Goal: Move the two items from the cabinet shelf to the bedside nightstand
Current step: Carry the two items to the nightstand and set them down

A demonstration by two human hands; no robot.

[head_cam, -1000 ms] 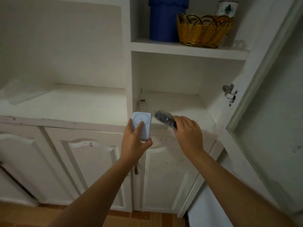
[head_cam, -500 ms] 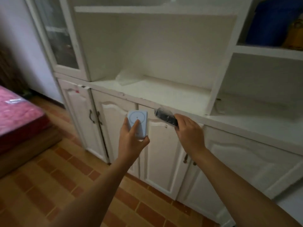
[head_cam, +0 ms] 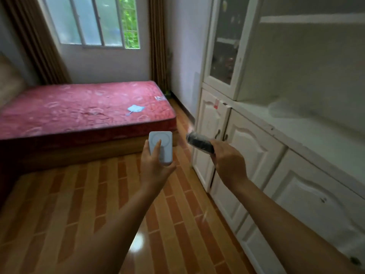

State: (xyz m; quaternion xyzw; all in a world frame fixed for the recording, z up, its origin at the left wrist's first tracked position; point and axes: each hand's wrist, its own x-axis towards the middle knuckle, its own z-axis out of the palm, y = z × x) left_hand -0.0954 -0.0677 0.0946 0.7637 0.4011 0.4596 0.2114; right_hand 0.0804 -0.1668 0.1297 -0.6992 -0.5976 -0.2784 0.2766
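1. The left hand [head_cam: 156,171] is clamped on a pale blue pad [head_cam: 161,147], held upright, one finger lying across its ringed face.
2. The right hand [head_cam: 229,163] is closed around a dark wrapped item [head_cam: 200,142]; its far end sticks out past the fingers, toward the pad.
3. Both items are in the air over the brick-pattern floor [head_cam: 88,204], near each other but apart.
4. The white cabinet [head_cam: 256,147] stands along the right, doors shut.
5. A red mattress [head_cam: 79,109] lies ahead on the left, below a barred window [head_cam: 92,20], with a blue scrap [head_cam: 135,108] near its right edge.
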